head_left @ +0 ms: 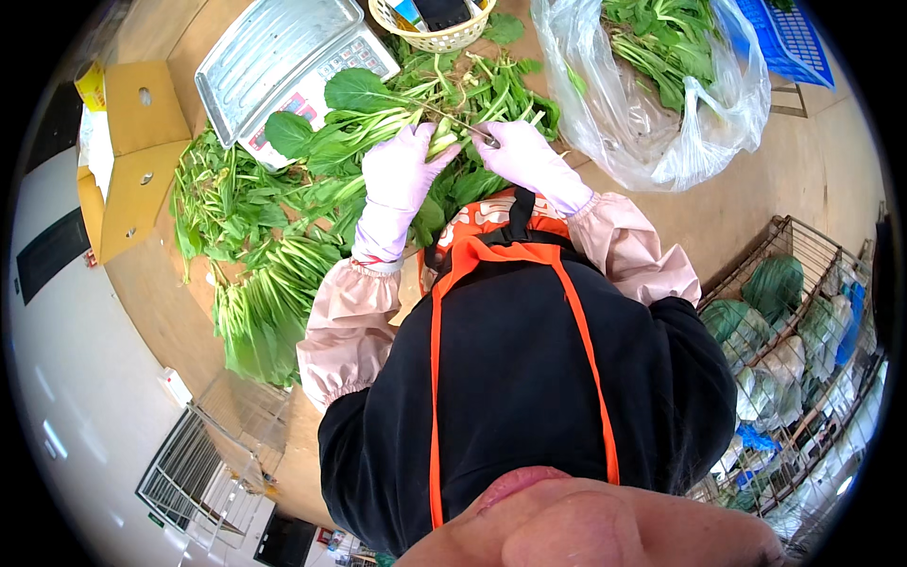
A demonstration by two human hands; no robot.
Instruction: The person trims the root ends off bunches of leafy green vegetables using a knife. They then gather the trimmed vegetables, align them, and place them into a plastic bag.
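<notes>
My left hand (pixel 404 166), in a pale purple glove, is closed around the pale stems of a bunch of leafy greens (pixel 382 124). Their leaves point to the left. Beside it, my right hand (pixel 506 152), gloved alike, holds a small knife (pixel 489 140) near the cut ends of the stems; its blade is only partly visible. Loose greens (pixel 506 88) lie beyond both hands. More greens (pixel 234 202) are heaped on the left, with a neater pile (pixel 266 305) nearer my left sleeve.
A digital scale (pixel 283 71) with a metal tray and a wicker basket (pixel 453 35) stand at the back. An open plastic bag (pixel 609 142) of greens is at right, near a blue crate (pixel 793 42). Cardboard (pixel 145 106) stands left; a wire cart (pixel 801 234) is behind right.
</notes>
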